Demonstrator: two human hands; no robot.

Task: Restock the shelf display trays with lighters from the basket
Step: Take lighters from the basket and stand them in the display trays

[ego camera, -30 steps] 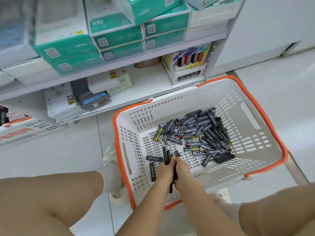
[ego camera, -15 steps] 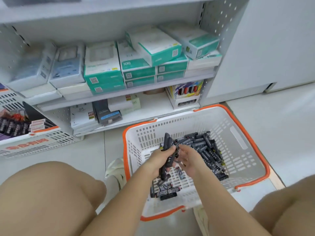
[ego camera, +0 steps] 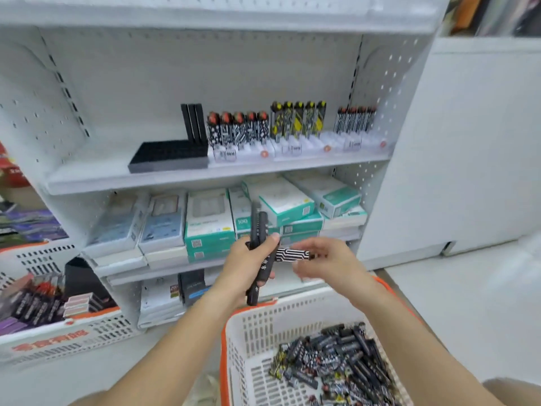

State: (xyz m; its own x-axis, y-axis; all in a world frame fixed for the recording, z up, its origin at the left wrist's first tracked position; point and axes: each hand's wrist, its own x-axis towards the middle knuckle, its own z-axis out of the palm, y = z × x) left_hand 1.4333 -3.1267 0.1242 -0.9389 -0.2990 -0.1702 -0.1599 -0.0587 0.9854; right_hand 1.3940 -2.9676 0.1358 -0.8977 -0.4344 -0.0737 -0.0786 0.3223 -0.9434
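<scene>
Lighters (ego camera: 257, 253) stand bunched in the left hand (ego camera: 248, 266); the right hand (ego camera: 325, 259), blurred, seems to pinch a patterned lighter (ego camera: 292, 254) above the basket's (ego camera: 234, 347) far rim.

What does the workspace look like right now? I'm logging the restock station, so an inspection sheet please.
Surface: white shelf bearing the display trays; pale floor below.
Job's things: black tray with only a few black lighters standing at its back right; three white trays each with one back row; basket holding a loose pile of lighters.
Clutter: boxed goods on the lower shelves; second basket at left.
Hands: left hand grips a bunch of black lighters; right hand pinches a patterned lighter in its fingers.
Cables: nothing seen.
Surroundings: white cabinet at right.
</scene>
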